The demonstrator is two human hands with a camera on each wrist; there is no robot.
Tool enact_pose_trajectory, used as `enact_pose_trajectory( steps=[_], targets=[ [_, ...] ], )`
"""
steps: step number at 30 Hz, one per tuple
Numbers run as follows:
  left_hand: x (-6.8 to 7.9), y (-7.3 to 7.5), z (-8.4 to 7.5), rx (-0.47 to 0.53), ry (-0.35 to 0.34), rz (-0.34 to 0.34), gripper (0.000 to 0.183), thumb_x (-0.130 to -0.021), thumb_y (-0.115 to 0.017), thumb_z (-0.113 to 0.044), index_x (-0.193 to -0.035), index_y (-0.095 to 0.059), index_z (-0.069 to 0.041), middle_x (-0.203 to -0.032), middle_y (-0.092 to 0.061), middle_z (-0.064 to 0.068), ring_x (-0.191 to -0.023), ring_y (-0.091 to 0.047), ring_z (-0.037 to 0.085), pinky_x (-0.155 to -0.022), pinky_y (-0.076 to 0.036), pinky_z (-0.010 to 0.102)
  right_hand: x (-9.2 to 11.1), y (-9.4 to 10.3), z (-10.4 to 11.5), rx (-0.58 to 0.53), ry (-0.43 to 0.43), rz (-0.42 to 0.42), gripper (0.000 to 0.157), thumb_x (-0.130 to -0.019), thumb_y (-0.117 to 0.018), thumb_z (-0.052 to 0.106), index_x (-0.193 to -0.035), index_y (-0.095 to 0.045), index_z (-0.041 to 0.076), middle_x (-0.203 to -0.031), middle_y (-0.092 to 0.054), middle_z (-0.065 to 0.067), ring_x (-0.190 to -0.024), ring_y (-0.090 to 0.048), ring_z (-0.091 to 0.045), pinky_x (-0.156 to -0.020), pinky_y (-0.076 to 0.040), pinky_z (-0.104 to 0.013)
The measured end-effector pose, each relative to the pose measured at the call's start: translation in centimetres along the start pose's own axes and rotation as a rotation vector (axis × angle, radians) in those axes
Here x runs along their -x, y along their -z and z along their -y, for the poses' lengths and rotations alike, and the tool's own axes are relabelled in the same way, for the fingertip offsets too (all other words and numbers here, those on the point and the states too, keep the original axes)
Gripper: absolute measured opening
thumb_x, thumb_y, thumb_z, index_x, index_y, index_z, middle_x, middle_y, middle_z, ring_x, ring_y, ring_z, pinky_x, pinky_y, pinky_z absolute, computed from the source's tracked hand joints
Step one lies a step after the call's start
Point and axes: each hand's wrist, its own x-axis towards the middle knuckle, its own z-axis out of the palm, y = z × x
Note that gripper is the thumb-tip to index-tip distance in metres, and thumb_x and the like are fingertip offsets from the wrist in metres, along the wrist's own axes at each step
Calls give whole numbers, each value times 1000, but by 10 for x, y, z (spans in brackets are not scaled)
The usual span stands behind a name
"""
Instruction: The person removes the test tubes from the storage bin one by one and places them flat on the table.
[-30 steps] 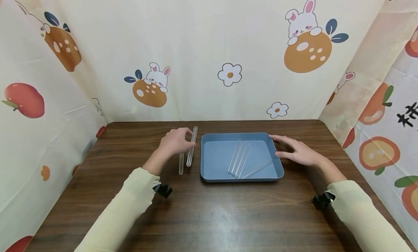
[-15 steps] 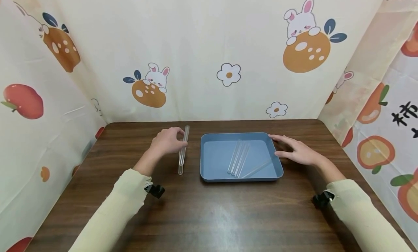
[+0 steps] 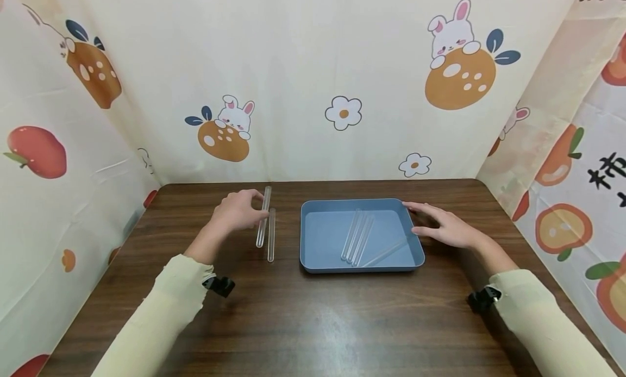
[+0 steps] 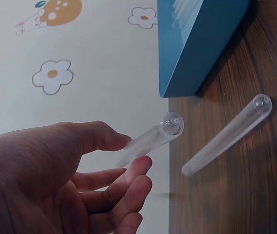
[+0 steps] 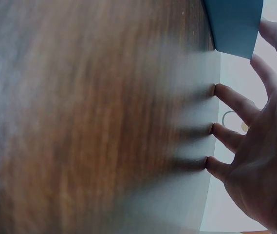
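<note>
My left hand [image 3: 238,209] pinches a clear test tube [image 3: 261,233] between thumb and fingers, above the table left of the tray. In the left wrist view the pinched tube [image 4: 148,141] points its rounded end toward the camera. Just right of it, a second test tube [image 3: 271,241] lies on the wood. My right hand [image 3: 445,226] touches the right edge of the blue tray [image 3: 313,260] with thumb and a fingertip, its fingers extended. Inside the tray, several clear tubes [image 3: 356,238] lie side by side, and another tube [image 3: 386,252] lies slanted beside them.
The brown wooden table [image 3: 342,328] extends in front of the tray. A printed curtain [image 3: 303,56] rises behind the table's back edge and along both sides. Each wrist carries a small black camera, such as the left camera [image 3: 220,286].
My left hand has carried the pinched tube leftward, passing over the tube on the table to its left side. The right hand and tray stay in place.
</note>
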Motion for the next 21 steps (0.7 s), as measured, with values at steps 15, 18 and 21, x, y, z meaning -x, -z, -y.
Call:
enact_pose_trajectory(
  steps=[15, 18, 21],
  targets=[
    [5, 14, 22, -5, 41, 16, 57, -109, -70, -35, -156, -60, -5, -97, -88, 9, -88, -82, 25, -70, -46, 34, 1, 0, -1, -11, 3, -3, 72, -111, -72, 36, -175, -41, 25, -180, -45, -19, -165, -41, -51, -124, -35, -81],
    [6, 15, 26, -15, 50, 13, 57, -109, -70, -35, -156, -60, -5, -96, -88, 10, -84, -78, 21, -71, -45, 35, 1, 0, -2, -14, 4, -2, 72, -111, -72, 36, -175, -42, 24, -180, -44, -19, -166, -38, -53, -125, -33, -82],
    [6, 15, 29, -17, 56, 11, 57, -109, -70, -35, -156, -60, -4, -96, -87, 10, -82, -76, 19, -71, -45, 35, 1, 0, -1, -21, 6, 0, 71, -111, -72, 36, -174, -43, 23, -180, -44, -20, -168, -33, -57, -127, -28, -83]
  ],
)
